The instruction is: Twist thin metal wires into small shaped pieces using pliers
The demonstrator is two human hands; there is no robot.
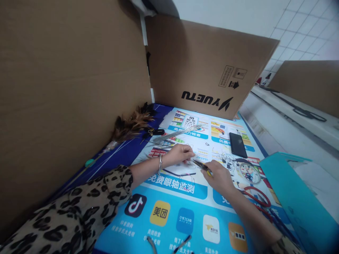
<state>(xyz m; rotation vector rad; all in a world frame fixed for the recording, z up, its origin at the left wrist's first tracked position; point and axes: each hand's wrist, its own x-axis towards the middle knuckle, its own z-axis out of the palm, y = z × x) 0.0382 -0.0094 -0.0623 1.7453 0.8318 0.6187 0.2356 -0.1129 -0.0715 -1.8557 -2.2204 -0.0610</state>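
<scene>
My left hand (180, 154) is closed in a pinch over the printed table cover (169, 192), with a bracelet on its wrist. A fine wire seems to be between its fingertips, too thin to make out surely. In my right hand (220, 176) is a pair of pliers (201, 165) with yellow-and-black handles. Their jaws point left, close to the left fingertips. Just beyond the left hand lies a bundle of silvery wires (180, 133). Thin loops of wire (187, 180) rest below the hands.
A phone (238, 144), a round clear dish (249, 173) and red-handled scissors (256, 196) lie to the right, near a teal box (288, 197). Brown feathers (135, 121) and a black-handled tool (157, 132) are at the left. Cardboard panels (206, 67) wall the left and back.
</scene>
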